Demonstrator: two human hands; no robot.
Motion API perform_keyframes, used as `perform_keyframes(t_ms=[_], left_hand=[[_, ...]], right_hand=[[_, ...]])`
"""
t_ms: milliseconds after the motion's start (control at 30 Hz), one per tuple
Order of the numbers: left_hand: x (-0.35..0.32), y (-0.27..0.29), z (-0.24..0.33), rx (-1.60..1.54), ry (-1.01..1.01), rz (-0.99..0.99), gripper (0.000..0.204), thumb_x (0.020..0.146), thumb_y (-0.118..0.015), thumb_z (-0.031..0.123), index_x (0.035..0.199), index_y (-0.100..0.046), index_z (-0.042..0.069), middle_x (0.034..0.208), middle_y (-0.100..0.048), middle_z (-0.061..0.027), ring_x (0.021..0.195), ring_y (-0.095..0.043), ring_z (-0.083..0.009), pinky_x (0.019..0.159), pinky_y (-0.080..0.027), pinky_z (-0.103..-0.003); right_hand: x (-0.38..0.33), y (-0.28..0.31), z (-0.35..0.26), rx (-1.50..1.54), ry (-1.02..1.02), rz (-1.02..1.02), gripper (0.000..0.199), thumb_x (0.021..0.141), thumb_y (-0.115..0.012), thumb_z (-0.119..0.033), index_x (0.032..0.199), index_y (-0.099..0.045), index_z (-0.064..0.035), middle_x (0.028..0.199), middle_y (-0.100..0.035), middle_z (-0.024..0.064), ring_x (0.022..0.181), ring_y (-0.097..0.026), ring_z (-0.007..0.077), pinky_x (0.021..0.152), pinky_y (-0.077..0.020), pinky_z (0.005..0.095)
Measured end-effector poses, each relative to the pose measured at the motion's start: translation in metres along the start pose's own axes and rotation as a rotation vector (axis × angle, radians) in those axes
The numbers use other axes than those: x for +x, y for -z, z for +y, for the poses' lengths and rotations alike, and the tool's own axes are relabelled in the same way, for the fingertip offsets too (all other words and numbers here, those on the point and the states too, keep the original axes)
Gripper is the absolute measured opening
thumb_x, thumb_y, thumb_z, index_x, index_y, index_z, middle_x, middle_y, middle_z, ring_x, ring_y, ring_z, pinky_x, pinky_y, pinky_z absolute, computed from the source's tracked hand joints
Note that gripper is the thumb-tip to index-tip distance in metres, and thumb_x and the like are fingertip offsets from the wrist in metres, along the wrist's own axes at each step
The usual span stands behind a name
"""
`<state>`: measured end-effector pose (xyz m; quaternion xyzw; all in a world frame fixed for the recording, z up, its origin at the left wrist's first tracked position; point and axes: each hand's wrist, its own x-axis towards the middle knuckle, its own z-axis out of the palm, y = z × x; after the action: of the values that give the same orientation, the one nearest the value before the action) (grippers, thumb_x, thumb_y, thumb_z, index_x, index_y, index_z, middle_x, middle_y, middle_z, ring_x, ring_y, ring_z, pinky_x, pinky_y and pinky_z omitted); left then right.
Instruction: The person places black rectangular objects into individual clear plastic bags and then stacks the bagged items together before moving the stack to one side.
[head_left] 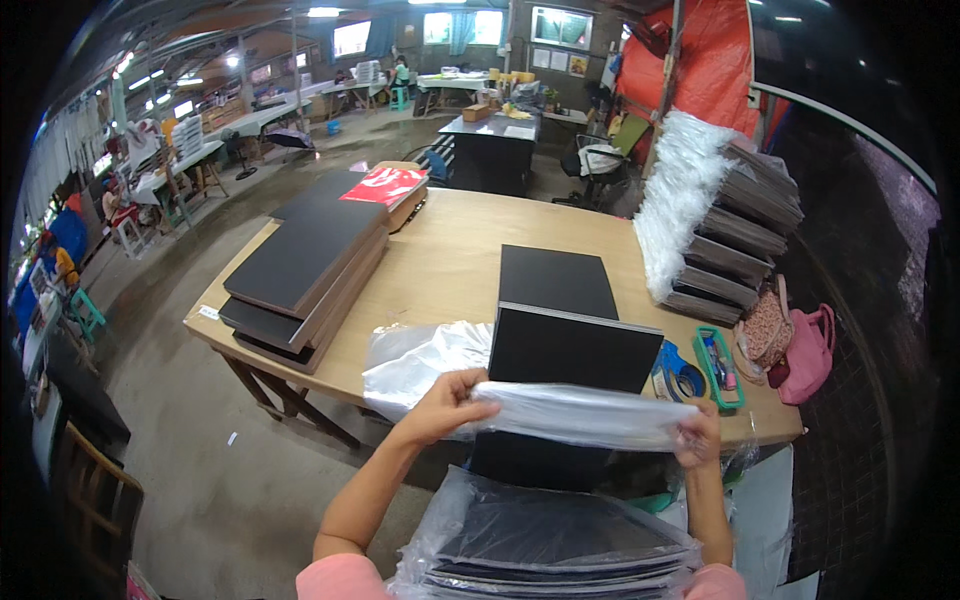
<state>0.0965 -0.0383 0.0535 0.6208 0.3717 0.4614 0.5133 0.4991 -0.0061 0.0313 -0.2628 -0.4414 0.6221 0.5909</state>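
A clear plastic bag (580, 415) is stretched sideways between my hands at the near edge of the table. My left hand (450, 405) pinches one end of it, and my right hand (698, 435), slightly blurred, grips the other. Just beyond the bag, a black board (570, 350) with a pale upper edge leans tilted, its lower part crossed by the plastic. Behind that lies another black panel (557, 280) on the tabletop. Flat clear plastic bags (425, 368) rest to the left of the boards. Close to my body is a pile of plastic-wrapped black boards (570, 530).
Black boards (310, 250) are stacked on the table's left side, near a red-and-white packet (387, 184). Plastic-wrapped boards (735, 215) rise in a tall pile at right. Blue tape rolls (688, 382), a green basket (738, 392) of small items and a pink bag (808, 360) sit nearer.
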Motion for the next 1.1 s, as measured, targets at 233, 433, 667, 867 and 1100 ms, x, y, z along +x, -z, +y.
perform_keyframes(t_ms=[233,433,667,867,1100], left_hand=[[0.056,-0.016,0.024,1.288,-0.301,0.556,0.046,0.074,-0.070,0.016,0.119,-0.062,0.023,0.088,-0.047,-0.0102,0.063,-0.053,-0.0268,0.053,-0.042,-0.037],[0.005,-0.010,0.061,0.946,-0.346,0.300,0.019,0.071,-0.070,0.011,0.089,-0.072,0.010,0.086,-0.048,-0.0089,0.072,-0.053,-0.0219,0.060,-0.042,-0.032],[0.012,0.014,0.032,-0.434,0.653,0.018,0.016,0.085,-0.064,0.024,0.091,-0.067,0.009,0.090,-0.060,0.0003,0.063,-0.049,-0.0090,0.053,-0.037,-0.022],[-0.030,0.042,-0.083,-0.878,0.696,-0.152,0.013,0.087,-0.061,0.011,0.098,-0.059,0.006,0.080,-0.062,-0.0011,0.054,-0.050,-0.0040,0.047,-0.039,-0.018],[-0.108,0.022,-0.269,-0.911,0.902,0.007,0.014,0.093,-0.054,0.013,0.098,-0.061,0.002,0.077,-0.065,-0.0018,0.061,-0.062,-0.0101,0.052,-0.054,-0.021]], right_hand=[[0.073,-0.051,-0.005,-1.238,0.599,0.282,0.026,0.073,-0.056,0.005,0.094,-0.069,-0.0038,0.095,-0.053,0.0109,0.075,-0.054,0.0179,0.062,-0.0437,0.0259],[0.032,-0.059,-0.031,-1.159,0.652,0.128,0.023,0.071,-0.059,0.002,0.091,-0.070,-0.0022,0.082,-0.058,0.0091,0.068,-0.055,0.0159,0.059,-0.0428,0.0248],[0.025,-0.022,-0.051,-0.179,-0.525,-0.184,0.024,0.077,-0.066,-0.015,0.092,-0.066,0.0034,0.085,-0.065,0.0120,0.075,-0.061,0.0184,0.068,-0.0477,0.0280],[-0.032,0.029,0.038,0.144,-0.440,0.049,0.051,0.082,-0.067,-0.029,0.126,-0.050,-0.0097,0.122,-0.058,0.0024,0.114,-0.052,0.0203,0.100,-0.0383,0.0417],[-0.071,0.042,0.121,-0.258,-0.517,0.098,0.042,0.076,-0.073,-0.030,0.110,-0.061,-0.0075,0.105,-0.065,0.0065,0.100,-0.058,0.0211,0.089,-0.0440,0.0367]])
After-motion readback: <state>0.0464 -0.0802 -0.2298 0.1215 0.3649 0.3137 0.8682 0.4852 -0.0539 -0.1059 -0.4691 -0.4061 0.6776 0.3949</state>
